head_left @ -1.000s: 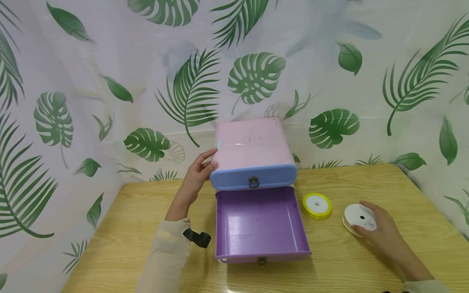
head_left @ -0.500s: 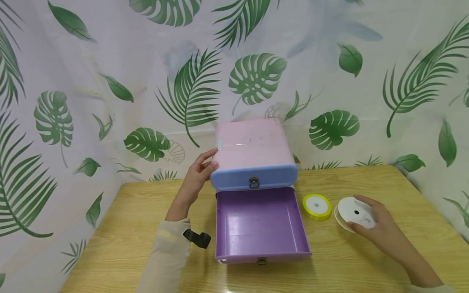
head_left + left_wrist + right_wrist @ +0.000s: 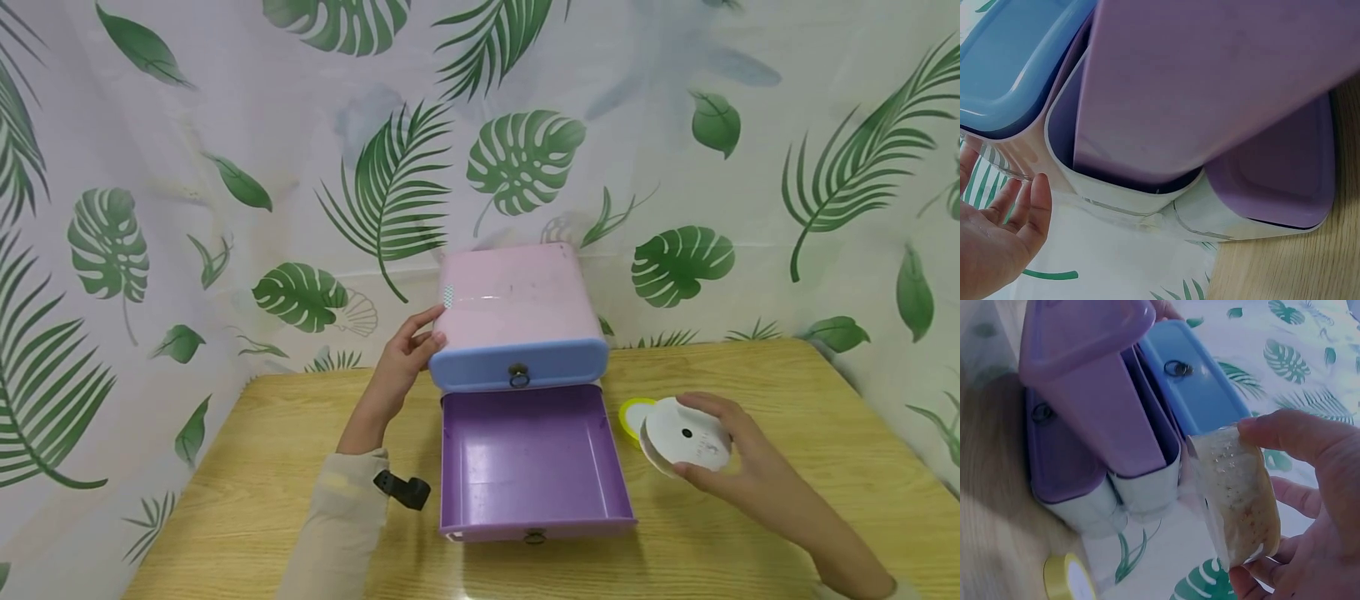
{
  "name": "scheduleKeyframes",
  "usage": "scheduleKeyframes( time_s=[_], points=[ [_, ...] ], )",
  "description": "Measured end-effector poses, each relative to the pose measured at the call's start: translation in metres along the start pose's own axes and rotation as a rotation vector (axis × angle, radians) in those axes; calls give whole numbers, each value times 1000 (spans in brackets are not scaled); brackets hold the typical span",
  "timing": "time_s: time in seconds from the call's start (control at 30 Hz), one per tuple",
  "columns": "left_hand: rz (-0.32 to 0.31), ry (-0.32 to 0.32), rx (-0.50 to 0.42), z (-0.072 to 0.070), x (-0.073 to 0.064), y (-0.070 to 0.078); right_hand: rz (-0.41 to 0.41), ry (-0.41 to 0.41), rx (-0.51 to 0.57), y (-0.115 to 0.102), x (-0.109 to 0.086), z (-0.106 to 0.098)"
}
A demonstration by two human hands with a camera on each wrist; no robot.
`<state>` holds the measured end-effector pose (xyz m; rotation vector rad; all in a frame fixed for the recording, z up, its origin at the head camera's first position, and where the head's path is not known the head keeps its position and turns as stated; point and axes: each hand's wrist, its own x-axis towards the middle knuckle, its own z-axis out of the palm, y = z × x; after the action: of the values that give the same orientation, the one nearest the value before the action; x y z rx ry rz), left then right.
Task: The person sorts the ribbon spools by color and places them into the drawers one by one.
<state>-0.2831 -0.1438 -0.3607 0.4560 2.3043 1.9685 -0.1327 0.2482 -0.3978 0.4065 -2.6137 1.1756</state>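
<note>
My right hand (image 3: 757, 475) grips a white ribbon spool (image 3: 686, 437) by its rim, lifted above the table. Pale ribbon with small star marks shows round this spool's edge in the right wrist view. Partly hidden behind it, a yellow-edged spool (image 3: 633, 414) lies on the table. To the left stands a stacked drawer unit (image 3: 510, 292) with a pink top, and its purple drawer (image 3: 536, 475) is pulled out with nothing inside. The fingers of my left hand (image 3: 397, 367) rest against the unit's upper left side.
A blue-fronted drawer (image 3: 480, 367) with a ring pull is closed above the purple one. Another purple-fronted drawer (image 3: 1066, 450) sits lowest, also closed. The wooden table (image 3: 292, 483) meets a leaf-printed cloth (image 3: 247, 100) behind and at the sides.
My right hand has carried the white ribbon spool up and to the left, so it now overlaps the yellow-edged spool in the head view. The left hand and drawers have stayed put.
</note>
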Motion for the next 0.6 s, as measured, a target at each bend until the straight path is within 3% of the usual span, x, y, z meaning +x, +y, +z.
scheduleKeyframes(
  time_s=[0.2,0.6],
  points=[
    [0,2,4,0,0,1,-97,-5,37,-19,4,6],
    [3,-5,-6,0,-2,3,-172,-78,63,-42,15,25]
  ],
)
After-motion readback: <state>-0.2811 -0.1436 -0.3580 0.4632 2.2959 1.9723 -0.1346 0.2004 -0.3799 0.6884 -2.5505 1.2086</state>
